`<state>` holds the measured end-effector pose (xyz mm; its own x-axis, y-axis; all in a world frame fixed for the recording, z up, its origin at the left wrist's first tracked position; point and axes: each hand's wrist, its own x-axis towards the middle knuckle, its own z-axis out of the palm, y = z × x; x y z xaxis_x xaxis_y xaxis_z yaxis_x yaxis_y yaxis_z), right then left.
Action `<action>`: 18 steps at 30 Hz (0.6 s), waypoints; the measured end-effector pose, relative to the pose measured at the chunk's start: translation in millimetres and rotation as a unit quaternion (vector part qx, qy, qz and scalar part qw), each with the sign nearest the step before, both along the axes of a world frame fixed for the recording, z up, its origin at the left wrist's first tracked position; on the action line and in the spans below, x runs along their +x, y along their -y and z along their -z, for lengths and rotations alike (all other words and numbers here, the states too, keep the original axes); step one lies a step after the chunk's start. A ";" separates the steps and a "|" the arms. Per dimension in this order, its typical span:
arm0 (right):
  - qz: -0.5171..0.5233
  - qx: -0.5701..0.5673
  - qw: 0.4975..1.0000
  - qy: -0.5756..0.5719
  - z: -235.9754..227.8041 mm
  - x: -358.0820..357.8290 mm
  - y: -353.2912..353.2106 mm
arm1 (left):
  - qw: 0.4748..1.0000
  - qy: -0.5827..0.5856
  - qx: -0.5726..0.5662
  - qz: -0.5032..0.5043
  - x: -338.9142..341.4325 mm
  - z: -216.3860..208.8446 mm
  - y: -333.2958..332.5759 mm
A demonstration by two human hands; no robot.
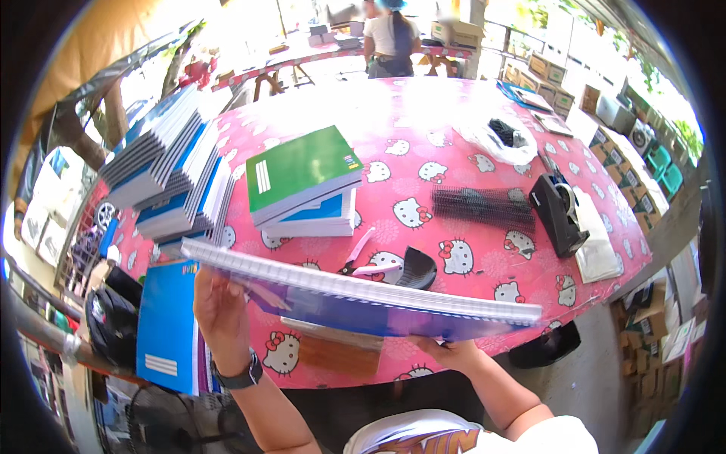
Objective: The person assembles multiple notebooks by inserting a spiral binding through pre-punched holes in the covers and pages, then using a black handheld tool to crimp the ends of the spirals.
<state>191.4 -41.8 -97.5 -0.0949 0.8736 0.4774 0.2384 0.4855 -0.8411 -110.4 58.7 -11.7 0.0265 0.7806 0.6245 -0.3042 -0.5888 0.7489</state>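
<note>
A purple-covered notebook (378, 316), its white page edges facing up and away, is held tilted above the near part of the table. My left hand (221, 306), with a dark watch on the wrist, grips its left end. The fingers of my right hand (451, 352) are closed under its lower right edge, partly hidden by the cover. Beyond the notebook lie pink-handled pliers (370, 265) and a black curved holder (418, 268). Below it a brown wooden board (340, 349) shows in part. Blue notebooks (168, 318) lie to the left of my left hand.
A green notebook (302, 170) tops a pile near the middle. Tall notebook stacks (162, 166) stand at left. Black binding combs (484, 208), a black tape dispenser (560, 216) and a white plastic bag (508, 144) lie at right. Another person (391, 41) stands beyond the pink table.
</note>
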 end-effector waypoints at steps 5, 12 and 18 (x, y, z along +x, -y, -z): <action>-0.042 -0.100 0.991 -0.080 -15.8 -0.1 -8.5 | 0.994 0.021 -0.006 -0.107 7.5 0.2 14.4; -0.060 -0.008 0.996 0.066 -2.8 0.3 -38.2 | 0.968 -0.115 -0.027 -0.223 -8.4 26.1 13.3; -0.075 -0.033 0.996 -0.032 6.1 -19.9 -32.1 | 0.985 0.082 -0.124 -0.089 -19.8 69.4 35.8</action>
<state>171.5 -9.7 -103.6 -0.1990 0.8809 0.4294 0.1125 0.4558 -0.8829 -130.2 22.9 -81.1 -0.2100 0.8931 0.3977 -0.3420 -0.4482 0.8259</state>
